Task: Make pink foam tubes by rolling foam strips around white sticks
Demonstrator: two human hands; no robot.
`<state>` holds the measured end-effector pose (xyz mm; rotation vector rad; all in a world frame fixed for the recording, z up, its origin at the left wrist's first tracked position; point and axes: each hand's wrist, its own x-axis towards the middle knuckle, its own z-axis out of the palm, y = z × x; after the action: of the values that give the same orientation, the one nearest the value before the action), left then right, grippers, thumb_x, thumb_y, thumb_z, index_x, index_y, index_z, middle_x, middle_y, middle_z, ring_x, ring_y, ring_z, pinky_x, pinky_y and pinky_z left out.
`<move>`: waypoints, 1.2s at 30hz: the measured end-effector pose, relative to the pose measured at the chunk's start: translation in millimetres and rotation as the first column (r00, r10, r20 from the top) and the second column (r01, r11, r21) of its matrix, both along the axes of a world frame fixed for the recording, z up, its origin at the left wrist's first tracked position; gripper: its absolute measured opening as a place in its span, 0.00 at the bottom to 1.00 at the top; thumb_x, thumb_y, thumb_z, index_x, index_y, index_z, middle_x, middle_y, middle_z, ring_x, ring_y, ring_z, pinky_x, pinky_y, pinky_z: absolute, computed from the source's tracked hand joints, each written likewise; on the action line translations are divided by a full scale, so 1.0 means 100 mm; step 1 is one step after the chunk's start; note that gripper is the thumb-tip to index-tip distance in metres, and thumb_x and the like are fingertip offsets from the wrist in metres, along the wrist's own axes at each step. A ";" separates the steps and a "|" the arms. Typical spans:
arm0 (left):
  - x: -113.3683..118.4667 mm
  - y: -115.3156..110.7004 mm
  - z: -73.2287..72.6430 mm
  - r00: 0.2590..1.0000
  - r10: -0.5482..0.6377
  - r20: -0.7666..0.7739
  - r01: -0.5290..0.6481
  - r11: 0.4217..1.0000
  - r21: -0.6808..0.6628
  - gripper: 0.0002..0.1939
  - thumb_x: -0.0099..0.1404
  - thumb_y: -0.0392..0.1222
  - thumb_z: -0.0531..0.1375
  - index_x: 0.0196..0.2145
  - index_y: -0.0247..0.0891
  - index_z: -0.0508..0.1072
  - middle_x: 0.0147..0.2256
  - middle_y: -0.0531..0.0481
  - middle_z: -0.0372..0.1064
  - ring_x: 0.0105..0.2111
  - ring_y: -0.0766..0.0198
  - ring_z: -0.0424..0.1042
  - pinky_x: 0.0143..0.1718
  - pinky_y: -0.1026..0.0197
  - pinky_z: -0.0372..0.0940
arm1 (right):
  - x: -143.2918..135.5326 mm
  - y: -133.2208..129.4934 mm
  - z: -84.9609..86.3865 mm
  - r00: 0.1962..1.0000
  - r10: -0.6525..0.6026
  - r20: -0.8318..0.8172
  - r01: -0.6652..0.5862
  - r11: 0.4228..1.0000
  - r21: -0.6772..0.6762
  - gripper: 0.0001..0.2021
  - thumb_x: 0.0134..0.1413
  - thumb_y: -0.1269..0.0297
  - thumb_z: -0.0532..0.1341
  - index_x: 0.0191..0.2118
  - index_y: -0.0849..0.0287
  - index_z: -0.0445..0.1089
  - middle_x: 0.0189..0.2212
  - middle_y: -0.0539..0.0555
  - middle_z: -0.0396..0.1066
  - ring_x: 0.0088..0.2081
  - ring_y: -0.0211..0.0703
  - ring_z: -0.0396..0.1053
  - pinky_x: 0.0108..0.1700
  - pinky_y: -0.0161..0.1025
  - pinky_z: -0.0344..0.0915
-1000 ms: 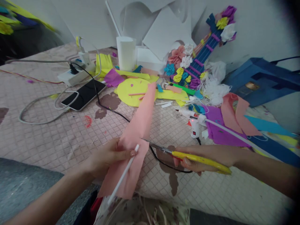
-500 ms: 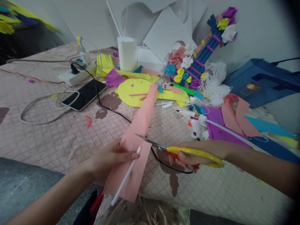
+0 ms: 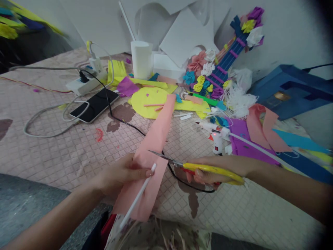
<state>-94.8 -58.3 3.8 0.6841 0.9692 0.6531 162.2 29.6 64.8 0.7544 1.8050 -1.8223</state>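
Observation:
My left hand [image 3: 130,173] grips a long pink crepe paper strip [image 3: 157,135], its thumb pressing a thin white stick [image 3: 137,198] against the paper. The strip slopes from near my lap up to a yellow guitar-shaped cutout [image 3: 149,95], which its far end overlaps. In my right hand [image 3: 205,173] are scissors [image 3: 213,168] with yellow and red handles. Their blades lie across the strip from its right edge, just beyond the left thumb; the lower blade is mostly hidden by the paper.
A white glue gun [image 3: 216,135] with a lit red light stands at right. A phone [image 3: 95,105], cables and a power strip [image 3: 85,81] lie at left. Behind are a white cup-like roll [image 3: 141,59], a flower-covered blue guitar [image 3: 221,71] and a blue box [image 3: 291,92].
The scissors and my right hand have shifted slightly left, so the blades reach a little further across the pink strip. The left hand keeps its hold.

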 end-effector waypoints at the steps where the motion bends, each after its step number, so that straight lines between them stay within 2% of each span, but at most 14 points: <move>1: -0.01 0.00 0.00 1.000 0.001 0.001 -0.001 1.000 0.003 0.13 0.53 0.40 0.67 0.38 0.39 0.76 0.35 0.50 0.77 0.36 0.61 0.74 0.36 0.64 0.67 | -0.02 0.00 0.02 1.000 -0.005 0.005 0.005 1.000 0.001 0.27 0.52 0.35 0.48 0.33 0.59 0.56 0.21 0.43 0.51 0.17 0.27 0.50 0.17 0.26 0.52; 4: -0.03 0.01 0.00 1.000 0.005 0.017 -0.005 1.000 0.003 0.13 0.53 0.40 0.67 0.38 0.39 0.76 0.35 0.51 0.76 0.38 0.60 0.74 0.37 0.63 0.67 | -0.05 -0.01 0.05 0.999 -0.037 0.022 0.037 0.999 0.003 0.29 0.50 0.33 0.47 0.33 0.59 0.57 0.20 0.43 0.50 0.17 0.27 0.49 0.17 0.26 0.52; 7: -0.03 0.00 0.00 1.000 0.008 0.018 -0.008 1.000 -0.006 0.14 0.53 0.41 0.67 0.39 0.38 0.75 0.36 0.48 0.76 0.39 0.57 0.73 0.39 0.61 0.67 | -0.02 0.01 0.00 0.998 -0.059 0.031 0.059 0.998 0.017 0.27 0.52 0.36 0.49 0.36 0.60 0.59 0.20 0.43 0.51 0.17 0.27 0.48 0.17 0.26 0.54; 13: -0.03 -0.01 -0.01 0.999 0.020 0.037 -0.020 1.000 -0.001 0.11 0.53 0.41 0.67 0.35 0.37 0.76 0.35 0.48 0.76 0.36 0.59 0.73 0.36 0.63 0.67 | 0.09 0.05 -0.16 0.998 -0.064 0.000 0.064 0.998 0.012 0.18 0.58 0.46 0.52 0.38 0.59 0.60 0.20 0.43 0.53 0.18 0.27 0.52 0.17 0.24 0.53; 18: -0.05 0.00 0.00 0.998 0.059 0.009 -0.059 0.998 -0.019 0.08 0.51 0.41 0.68 0.30 0.37 0.75 0.28 0.52 0.74 0.28 0.67 0.71 0.29 0.67 0.64 | 0.06 0.05 -0.12 0.997 -0.081 0.017 0.081 0.996 0.040 0.16 0.57 0.49 0.55 0.35 0.59 0.61 0.21 0.42 0.51 0.17 0.27 0.51 0.16 0.24 0.52; 24: -0.07 -0.01 -0.04 0.999 0.046 0.002 -0.046 0.999 0.016 0.08 0.51 0.40 0.68 0.25 0.35 0.73 0.22 0.55 0.69 0.23 0.72 0.65 0.23 0.71 0.58 | -0.01 0.07 -0.07 0.999 0.037 0.028 -0.039 0.997 0.066 0.22 0.58 0.43 0.49 0.40 0.60 0.60 0.26 0.46 0.56 0.23 0.29 0.56 0.22 0.26 0.60; 27: -0.06 -0.02 -0.04 0.998 0.047 0.028 -0.047 0.999 -0.017 0.08 0.51 0.40 0.68 0.27 0.35 0.74 0.25 0.54 0.71 0.24 0.70 0.68 0.26 0.70 0.62 | 0.02 0.10 -0.13 0.995 0.100 0.003 -0.099 0.992 0.081 0.25 0.58 0.41 0.47 0.42 0.61 0.60 0.26 0.47 0.57 0.23 0.29 0.58 0.23 0.27 0.61; 31: -0.06 -0.03 -0.03 0.997 0.066 0.044 -0.065 0.998 -0.022 0.10 0.51 0.40 0.68 0.33 0.36 0.75 0.31 0.49 0.75 0.31 0.63 0.72 0.32 0.65 0.66 | 0.01 0.15 -0.20 0.994 0.107 -0.026 -0.104 0.988 0.118 0.29 0.55 0.38 0.46 0.42 0.62 0.60 0.26 0.47 0.57 0.22 0.29 0.57 0.21 0.27 0.59; 36: -0.10 -0.03 -0.01 1.000 0.025 0.018 -0.025 0.999 0.023 0.10 0.52 0.41 0.68 0.32 0.35 0.75 0.29 0.50 0.75 0.30 0.63 0.72 0.31 0.65 0.66 | -0.13 0.20 -0.16 0.982 0.173 -0.070 -0.164 0.980 0.112 0.27 0.57 0.40 0.45 0.41 0.62 0.59 0.27 0.47 0.55 0.23 0.29 0.56 0.23 0.26 0.60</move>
<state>-104.6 -61.1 3.0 0.6868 0.9567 0.6923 149.5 49.3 49.1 0.5542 1.9661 -1.6793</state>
